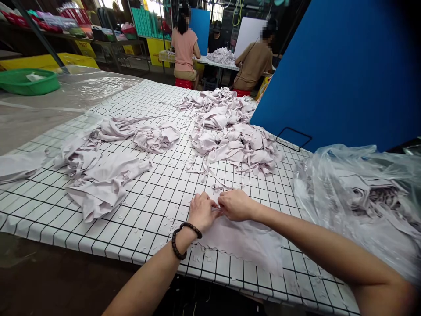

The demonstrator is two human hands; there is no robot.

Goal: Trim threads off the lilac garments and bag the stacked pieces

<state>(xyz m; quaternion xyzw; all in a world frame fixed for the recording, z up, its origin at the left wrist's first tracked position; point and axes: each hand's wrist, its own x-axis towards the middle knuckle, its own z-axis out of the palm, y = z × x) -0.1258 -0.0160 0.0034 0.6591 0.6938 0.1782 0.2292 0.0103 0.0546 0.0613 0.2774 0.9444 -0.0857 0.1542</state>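
Observation:
Near the front edge of the table lies a pale pinkish-white fabric piece [243,243], spread out with a wavy lower edge. My left hand [201,212], with a dark beaded bracelet on the wrist, is closed on the piece's upper left part. Beside it my right hand [236,204] has its fingers curled in a pinch on the upper edge of the same fabric. The fingertips of both hands almost meet, and the exact spot they grip is partly hidden. Narrow fabric strips [213,175] lie just beyond the hands.
A heap of similar fabric [226,140] lies ahead, another pile [101,162] to the left. Small scraps dot the checked tablecloth [164,184]. At right are a clear plastic bag [362,193] of folded fabric and a tall blue board [345,74]. Several people sit at a farther table.

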